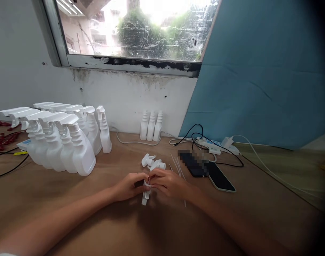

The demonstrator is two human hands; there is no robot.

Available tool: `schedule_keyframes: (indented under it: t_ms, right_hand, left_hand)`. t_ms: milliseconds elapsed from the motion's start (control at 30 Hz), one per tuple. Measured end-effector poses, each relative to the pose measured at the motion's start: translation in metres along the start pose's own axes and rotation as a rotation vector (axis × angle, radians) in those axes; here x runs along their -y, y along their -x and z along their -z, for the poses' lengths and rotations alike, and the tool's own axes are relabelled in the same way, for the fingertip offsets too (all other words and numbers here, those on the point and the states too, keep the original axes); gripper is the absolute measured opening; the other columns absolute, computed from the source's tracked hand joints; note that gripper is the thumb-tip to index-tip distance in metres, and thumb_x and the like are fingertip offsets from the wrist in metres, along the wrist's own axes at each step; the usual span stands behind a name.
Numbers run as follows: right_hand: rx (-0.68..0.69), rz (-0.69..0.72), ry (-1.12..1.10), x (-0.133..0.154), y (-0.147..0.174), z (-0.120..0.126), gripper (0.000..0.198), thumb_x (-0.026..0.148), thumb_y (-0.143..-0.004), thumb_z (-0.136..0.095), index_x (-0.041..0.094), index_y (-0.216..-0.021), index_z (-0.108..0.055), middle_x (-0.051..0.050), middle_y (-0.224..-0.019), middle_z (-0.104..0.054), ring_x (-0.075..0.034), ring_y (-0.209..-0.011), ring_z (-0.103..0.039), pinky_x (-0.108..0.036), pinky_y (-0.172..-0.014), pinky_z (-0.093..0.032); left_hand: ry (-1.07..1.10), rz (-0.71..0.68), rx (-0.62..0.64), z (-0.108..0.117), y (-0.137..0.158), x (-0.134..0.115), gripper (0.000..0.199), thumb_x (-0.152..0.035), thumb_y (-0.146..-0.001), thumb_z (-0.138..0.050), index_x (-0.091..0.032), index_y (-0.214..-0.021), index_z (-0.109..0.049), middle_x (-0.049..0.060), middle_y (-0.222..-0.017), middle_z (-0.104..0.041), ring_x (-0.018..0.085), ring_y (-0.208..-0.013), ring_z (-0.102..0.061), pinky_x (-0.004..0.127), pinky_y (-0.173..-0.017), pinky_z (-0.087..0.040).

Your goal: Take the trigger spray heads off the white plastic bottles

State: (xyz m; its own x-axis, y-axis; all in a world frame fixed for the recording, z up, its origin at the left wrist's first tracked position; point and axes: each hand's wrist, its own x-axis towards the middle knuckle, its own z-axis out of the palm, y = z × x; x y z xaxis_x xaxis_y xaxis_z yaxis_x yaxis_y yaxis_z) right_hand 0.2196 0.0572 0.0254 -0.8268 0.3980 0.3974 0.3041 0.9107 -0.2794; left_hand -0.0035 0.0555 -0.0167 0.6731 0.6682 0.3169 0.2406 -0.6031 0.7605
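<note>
Grips a white nozzle (146,195) between thumb and fingers of the left hand (131,186), over the table (122,160). Meets its upper end with bent fingers of the right hand (167,182); cannot tell whether pinching or only touching there. Has two other nozzles (147,160) lying just beyond, thin tubes (175,164) and a phone (221,176) rightward, bottles (84,156) standing leftward.
</note>
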Motion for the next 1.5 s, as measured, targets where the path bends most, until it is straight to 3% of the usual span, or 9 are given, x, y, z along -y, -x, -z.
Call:
schedule_keyframes:
  t_ms: [167, 467, 933, 1500]
  right_hand:
    - [0.023, -0.015, 0.025, 0.0036, -0.0015, 0.0001, 0.020, 0.018, -0.094, -0.046, 0.015, -0.095, -0.066, -0.008, -0.102, -0.060, -0.015, -0.095, -0.057, -0.028, -0.082, -0.048]
    - [-0.055, 0.151, 0.318, -0.0038, 0.0005, -0.0027, 0.019, 0.022, -0.095, -0.047, 0.014, -0.103, -0.063, -0.011, -0.110, -0.060, -0.020, -0.096, -0.054, -0.034, -0.081, -0.048]
    - [-0.023, 0.071, 0.121, -0.0034, -0.0003, -0.0074, 0.024, 0.016, -0.097, -0.040, 0.018, -0.089, -0.063, -0.007, -0.102, -0.061, -0.017, -0.089, -0.057, -0.030, -0.077, -0.050]
    - [-0.034, 0.030, 0.021, -0.0022, -0.0002, -0.0063, 0.021, 0.016, -0.095, -0.044, 0.017, -0.095, -0.065, -0.008, -0.104, -0.060, -0.015, -0.096, -0.057, -0.028, -0.086, -0.048]
  left_hand:
    - [-0.212, -0.099, 0.068, 0.0059, -0.0002, 0.0027, 0.022, -0.037, -0.093, -0.050, -0.017, -0.098, -0.057, 0.005, -0.094, -0.064, 0.014, -0.083, -0.058, 0.022, -0.075, -0.043]
    - [-0.384, -0.215, 0.069, 0.0100, -0.0016, 0.0037, 0.019, -0.034, -0.096, -0.043, -0.018, -0.095, -0.055, 0.007, -0.092, -0.066, 0.016, -0.082, -0.061, 0.023, -0.072, -0.042]
    - [-0.350, -0.212, 0.062, 0.0079, -0.0038, 0.0018, 0.022, -0.035, -0.096, -0.044, -0.018, -0.087, -0.055, 0.006, -0.089, -0.064, 0.015, -0.079, -0.059, 0.022, -0.071, -0.042]
    - [-0.370, -0.213, 0.013, 0.0060, -0.0018, 0.0072, 0.019, -0.033, -0.094, -0.048, -0.017, -0.097, -0.057, 0.005, -0.091, -0.066, 0.014, -0.078, -0.061, 0.022, -0.072, -0.043]
